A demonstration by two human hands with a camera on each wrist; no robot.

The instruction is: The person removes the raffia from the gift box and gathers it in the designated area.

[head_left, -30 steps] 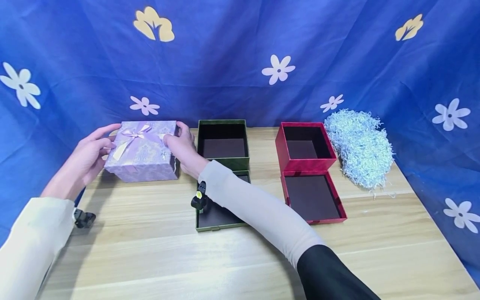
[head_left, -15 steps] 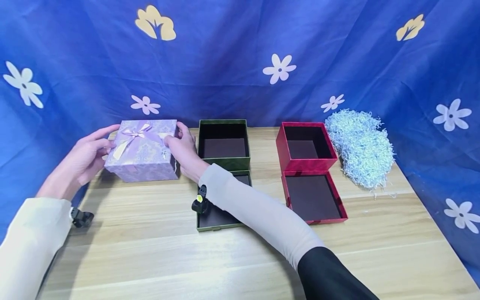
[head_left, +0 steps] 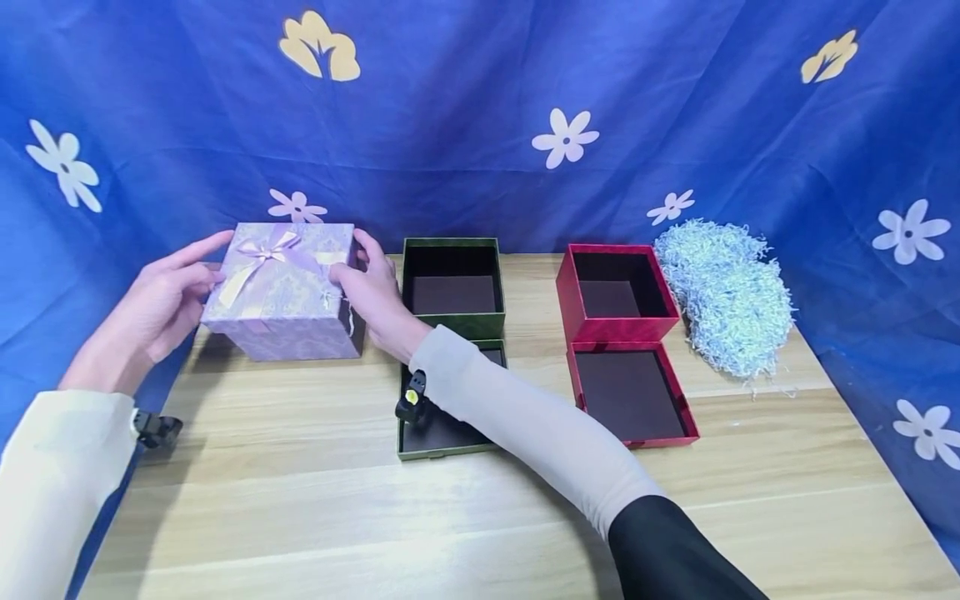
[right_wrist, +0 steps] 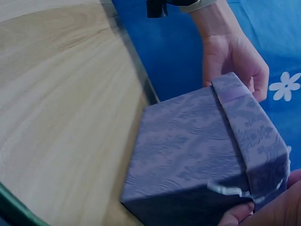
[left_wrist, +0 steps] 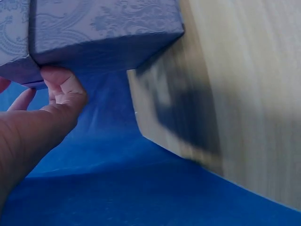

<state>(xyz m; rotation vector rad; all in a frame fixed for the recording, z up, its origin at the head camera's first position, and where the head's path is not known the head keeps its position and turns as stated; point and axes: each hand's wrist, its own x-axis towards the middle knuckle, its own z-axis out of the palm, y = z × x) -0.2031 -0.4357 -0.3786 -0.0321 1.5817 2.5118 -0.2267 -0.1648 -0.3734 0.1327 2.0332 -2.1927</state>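
A lavender patterned gift box stands at the table's far left. Its lid, topped with a ribbon bow, sits over the box body and stands higher than before. My left hand holds the lid's left side, thumb at its lower edge in the left wrist view. On the opposite side my right hand grips the lid, fingers reaching behind it. Pale shreds poke out at the seam beneath the lid in the right wrist view. The inside of the box is hidden.
Right of the gift box stands an open green box, its upturned lid in front, partly under my right arm. Farther right are a red box, its lid and a pile of light-blue paper shreds. Blue cloth hangs behind.
Both hands have raised the lid slightly, so its top stands higher and more of the box's front shows. The green and red boxes and the shreds have stayed put.
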